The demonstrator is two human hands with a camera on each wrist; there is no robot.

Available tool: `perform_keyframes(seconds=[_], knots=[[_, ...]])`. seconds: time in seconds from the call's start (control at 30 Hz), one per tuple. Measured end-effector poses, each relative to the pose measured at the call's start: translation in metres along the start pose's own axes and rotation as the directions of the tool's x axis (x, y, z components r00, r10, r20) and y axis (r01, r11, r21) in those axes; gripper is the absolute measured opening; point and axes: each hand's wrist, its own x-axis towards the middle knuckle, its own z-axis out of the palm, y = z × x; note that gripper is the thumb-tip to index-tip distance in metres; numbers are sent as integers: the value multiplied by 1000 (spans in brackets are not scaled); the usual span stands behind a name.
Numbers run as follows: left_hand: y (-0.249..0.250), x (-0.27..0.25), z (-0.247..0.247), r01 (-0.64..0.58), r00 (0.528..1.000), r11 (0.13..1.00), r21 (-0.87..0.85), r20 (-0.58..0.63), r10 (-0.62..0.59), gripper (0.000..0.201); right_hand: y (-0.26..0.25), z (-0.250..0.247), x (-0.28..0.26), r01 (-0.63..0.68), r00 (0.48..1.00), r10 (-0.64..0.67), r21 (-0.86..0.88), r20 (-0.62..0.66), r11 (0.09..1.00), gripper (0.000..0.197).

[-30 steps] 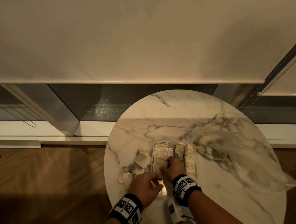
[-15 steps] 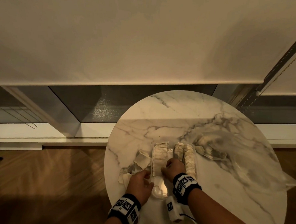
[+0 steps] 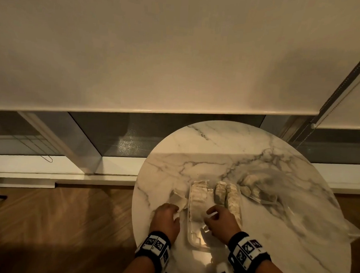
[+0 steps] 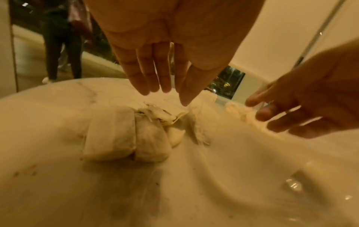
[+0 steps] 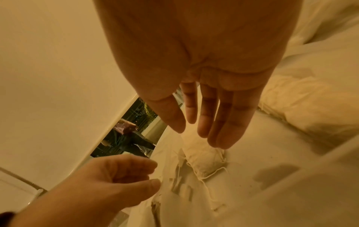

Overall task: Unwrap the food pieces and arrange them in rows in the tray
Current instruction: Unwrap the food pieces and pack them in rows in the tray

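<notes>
Head view, left hand (image 3: pixel 166 218) fingers relaxed over discarded wrappers (image 3: pixel 177 198), right hand (image 3: pixel 220 222) loosely spread, nothing gripped, above clear tray (image 3: pixel 192 239), food pieces (image 3: pixel 197 197) rowed, marble table (image 3: pixel 274 235).

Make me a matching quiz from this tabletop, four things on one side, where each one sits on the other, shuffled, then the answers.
Things:
1. tray
2. empty wrappers
3. clear plastic bag
4. left hand

Places:
A. right part of the table, spread flat
B. between the two hands, holding rows of food pieces
C. just left of the tray, piled up
D. over the wrapper pile, fingers straight

Pairs: 1-B, 2-C, 3-A, 4-D
</notes>
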Motion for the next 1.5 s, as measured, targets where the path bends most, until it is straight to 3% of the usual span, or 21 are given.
perform_keyframes(seconds=[0.1, 0.17, 0.3, 0.47, 0.63, 0.73, 0.9, 1.0, 1.13, 1.3, 1.5], knots=[[3, 14, -3, -35, 994, 984, 177, 105, 16, 57, -7, -6, -7, 13, 1000, -13, -18, 12, 1000, 12], [5, 22, -3, -56, 985, 966, 253, 173, 12, 60, -12, -12, -10, 30, 1000, -31, -47, -7, 998, 13], [9, 30, -4, -76, 971, 923, 378, 237, -17, 35, -17, -18, -12, 43, 999, -45, -71, -16, 997, 13], [9, 31, 1, -31, 982, 911, 411, 181, -48, 23, -16, -23, -16, 51, 998, -54, -86, -31, 995, 12], [9, 30, 1, 36, 995, 967, 251, 79, -58, 25, -15, -28, -20, 59, 998, -62, -72, -31, 996, 12], [12, 30, -7, 71, 997, 995, 67, -21, -69, 20, -14, -29, -21, 66, 997, -68, -55, -34, 996, 11], [20, 16, -26, -48, 990, 936, -349, -140, -1, 9, -16, -26, -22, 114, 993, -113, 30, -36, 993, 13], [24, 5, -30, -69, 995, 856, -512, -99, 21, 13, -17, -24, -23, 195, 980, -197, 119, 6, 974, 28], [37, -6, -30, 43, 999, 699, -714, 42, -19, 11, -21, -15, -25, 258, 951, -291, 245, 110, 935, 47], [47, -12, -26, 69, 996, 668, -741, 88, -6, 12, -19, -4, -22, 289, 944, -325, 327, 60, 900, 8], [52, -16, -23, 99, 993, 647, -756, 115, -18, 4, -12, 0, -19, 286, 950, -311, 330, 25, 899, 10]])
